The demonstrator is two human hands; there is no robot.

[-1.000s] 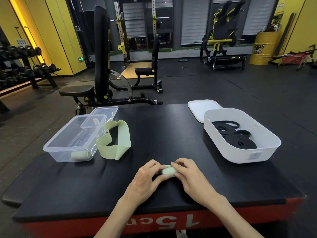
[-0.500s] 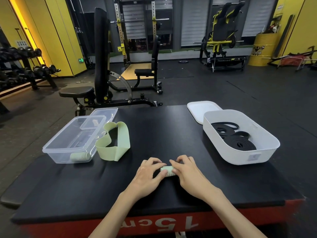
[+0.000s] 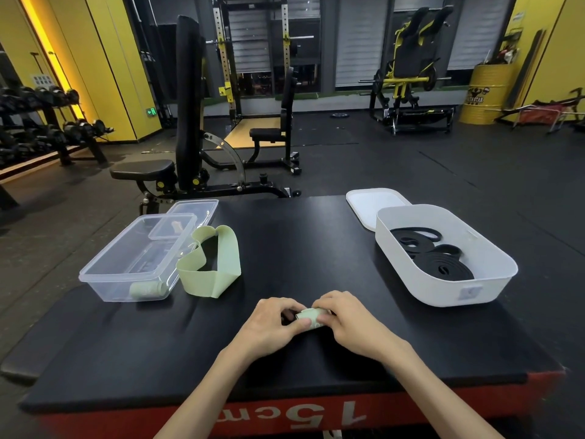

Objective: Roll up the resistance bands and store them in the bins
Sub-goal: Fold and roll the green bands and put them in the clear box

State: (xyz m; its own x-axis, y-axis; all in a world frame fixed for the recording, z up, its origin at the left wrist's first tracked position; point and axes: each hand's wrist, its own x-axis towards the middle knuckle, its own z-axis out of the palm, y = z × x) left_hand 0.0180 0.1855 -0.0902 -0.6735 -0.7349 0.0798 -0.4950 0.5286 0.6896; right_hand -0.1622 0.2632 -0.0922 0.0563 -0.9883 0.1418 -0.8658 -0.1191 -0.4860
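Note:
A small rolled pale green band (image 3: 310,317) lies on the black platform near the front middle. My left hand (image 3: 272,324) and my right hand (image 3: 351,321) both pinch it from either side. A loose pale green band (image 3: 218,274) stands as an open loop beside the clear plastic bin (image 3: 126,267), which holds one rolled green band (image 3: 144,289) in its near corner. At the right, the white bin (image 3: 443,289) holds coiled black bands (image 3: 433,261).
A clear lid (image 3: 196,210) lies behind the clear bin and a white lid (image 3: 370,204) behind the white bin. The platform (image 3: 300,236) ends in a red front edge. Weight benches, a rack and dumbbells stand on the gym floor beyond.
The green roll between my fingers has grown tighter and more compact. Both hands have stayed in the same spot on the platform.

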